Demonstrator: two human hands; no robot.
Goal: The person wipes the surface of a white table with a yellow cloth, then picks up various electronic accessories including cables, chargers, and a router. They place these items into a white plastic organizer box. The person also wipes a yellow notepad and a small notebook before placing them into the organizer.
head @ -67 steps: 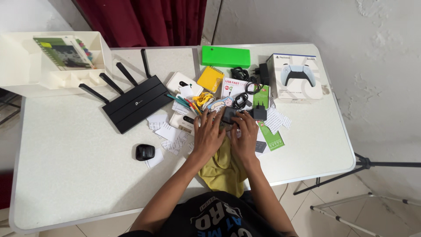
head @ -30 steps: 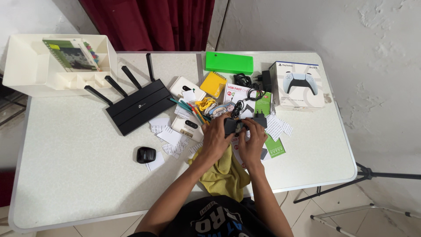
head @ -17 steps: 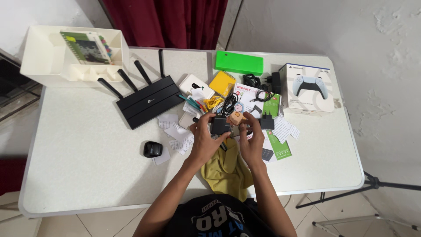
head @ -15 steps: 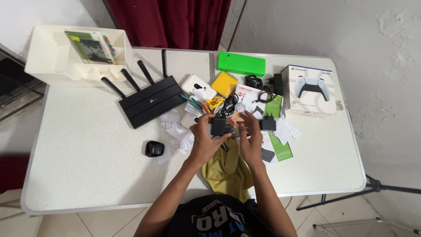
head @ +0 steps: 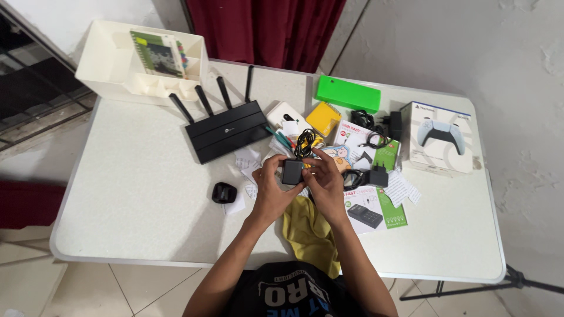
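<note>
My left hand [head: 268, 191] and my right hand [head: 324, 186] together hold a small black charger block [head: 292, 171] just above the table. A coiled black cable [head: 305, 141] rises from the block's far side. My right thumb and fingers press on the block's right edge. A yellow cloth [head: 308, 232] lies under my wrists and hangs over the table's near edge. A cartoon sticker card [head: 341, 157] lies just right of my hands.
On the white table [head: 135, 194] sit a black router with antennas [head: 226, 124], a small black case [head: 224, 192], a white organiser tray [head: 111, 64], a green box [head: 348, 94], a yellow notepad [head: 324, 118], a controller box [head: 439, 138], chargers, leaflets and paper slips.
My hands lifted the black block out of the clutter and brought it closer together between them; the cable came up with it. The camera view shifted left and tilted.
</note>
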